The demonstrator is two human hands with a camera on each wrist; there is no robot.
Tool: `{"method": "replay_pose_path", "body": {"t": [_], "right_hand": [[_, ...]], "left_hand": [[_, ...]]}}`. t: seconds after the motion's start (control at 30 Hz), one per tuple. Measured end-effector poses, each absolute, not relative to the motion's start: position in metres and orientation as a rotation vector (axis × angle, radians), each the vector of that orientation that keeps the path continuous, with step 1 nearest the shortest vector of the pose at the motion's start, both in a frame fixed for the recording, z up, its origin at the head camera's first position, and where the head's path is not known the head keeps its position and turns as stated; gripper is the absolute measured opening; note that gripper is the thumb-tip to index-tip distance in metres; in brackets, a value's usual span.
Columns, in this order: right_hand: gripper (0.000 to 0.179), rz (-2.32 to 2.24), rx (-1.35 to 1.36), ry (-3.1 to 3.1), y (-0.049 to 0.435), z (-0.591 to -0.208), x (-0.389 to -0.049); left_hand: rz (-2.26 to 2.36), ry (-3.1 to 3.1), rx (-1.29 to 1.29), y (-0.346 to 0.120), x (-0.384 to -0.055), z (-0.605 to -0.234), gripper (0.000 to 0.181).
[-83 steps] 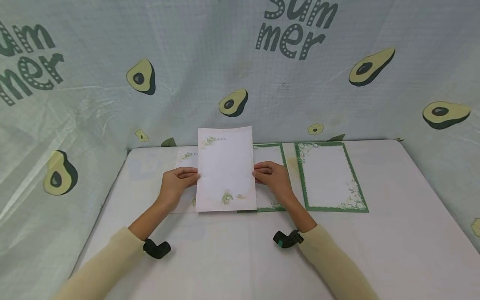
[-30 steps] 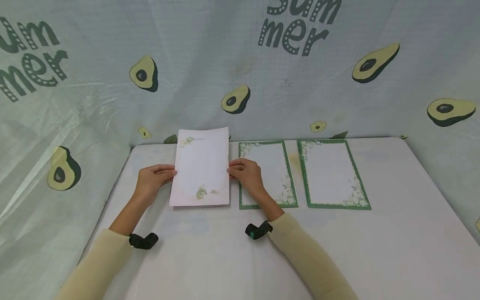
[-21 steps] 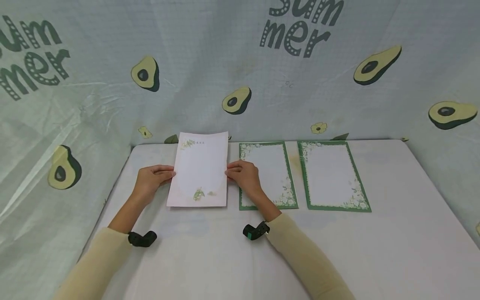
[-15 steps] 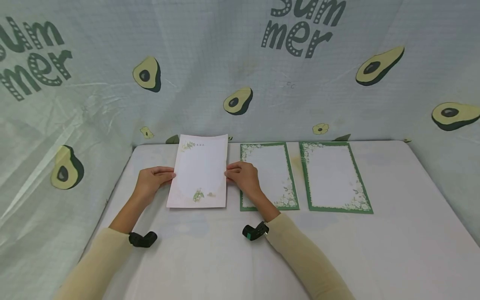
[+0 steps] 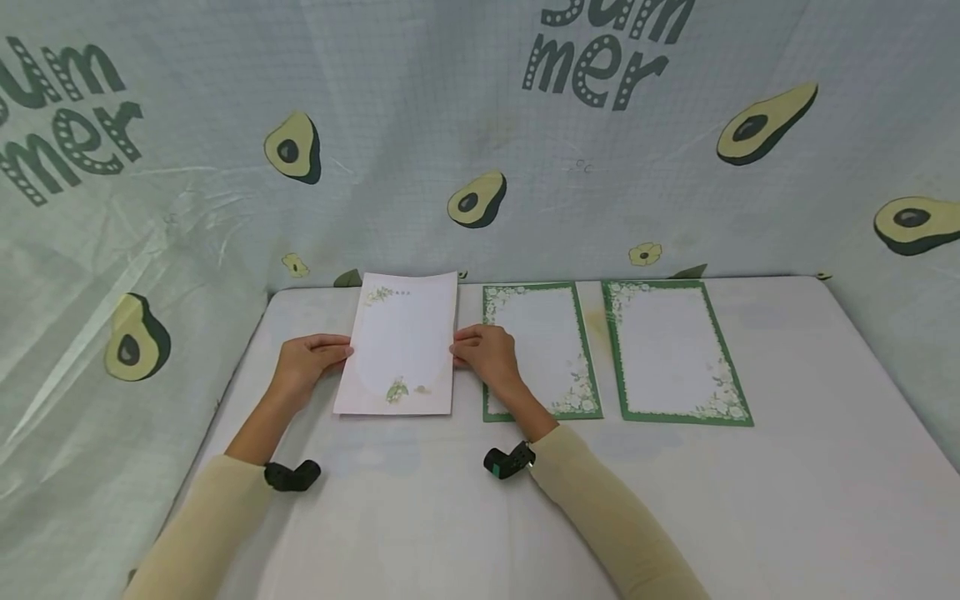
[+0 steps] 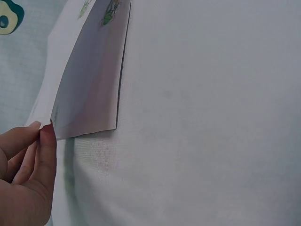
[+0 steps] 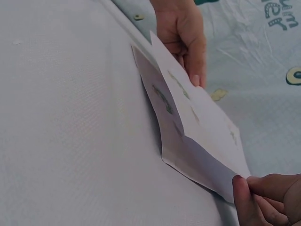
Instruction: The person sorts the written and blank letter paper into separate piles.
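Note:
In the head view a pale sheet of paper (image 5: 401, 342) with small leafy prints at its top left and bottom lies at the left of the table's back part. My left hand (image 5: 302, 367) pinches its left edge, and my right hand (image 5: 489, 357) pinches the right edge between thumb and fingers. Both wrist views show this sheet tilted above a second, similar sheet (image 6: 101, 103), which lies flat on the table. A gap shows between the two along the near side. From the right wrist camera, the lower sheet (image 7: 153, 92) is mostly covered by the held one.
Right of the hands lie two green-bordered sheets: one (image 5: 540, 342) is partly behind my right wrist, the other (image 5: 671, 342) farther right. White cloth covers the table (image 5: 420, 517). A grey curtain with avocado prints (image 5: 390, 125) hangs behind and at the left.
Both hands have carried the sheet leftward, from overlapping the middle green-bordered sheet to over the left one. Lately it has come down slightly, its top edge sinking.

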State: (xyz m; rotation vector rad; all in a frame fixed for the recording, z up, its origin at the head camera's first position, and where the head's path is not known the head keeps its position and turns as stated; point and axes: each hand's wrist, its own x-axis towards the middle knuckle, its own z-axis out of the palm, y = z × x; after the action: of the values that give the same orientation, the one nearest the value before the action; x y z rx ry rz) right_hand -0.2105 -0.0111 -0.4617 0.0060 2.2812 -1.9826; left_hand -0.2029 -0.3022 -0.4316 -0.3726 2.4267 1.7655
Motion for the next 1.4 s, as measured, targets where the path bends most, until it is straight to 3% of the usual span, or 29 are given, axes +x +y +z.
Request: {"method": "replay_pose_path", "body": {"t": [1.4], "right_hand": [[0.015, -1.994, 0.010, 2.313, -0.0113, -0.4625, -0.2125]], "left_hand": [[1.853, 2.361, -0.365, -0.3003, -0.2073, -0.4355, 0.042]]}}
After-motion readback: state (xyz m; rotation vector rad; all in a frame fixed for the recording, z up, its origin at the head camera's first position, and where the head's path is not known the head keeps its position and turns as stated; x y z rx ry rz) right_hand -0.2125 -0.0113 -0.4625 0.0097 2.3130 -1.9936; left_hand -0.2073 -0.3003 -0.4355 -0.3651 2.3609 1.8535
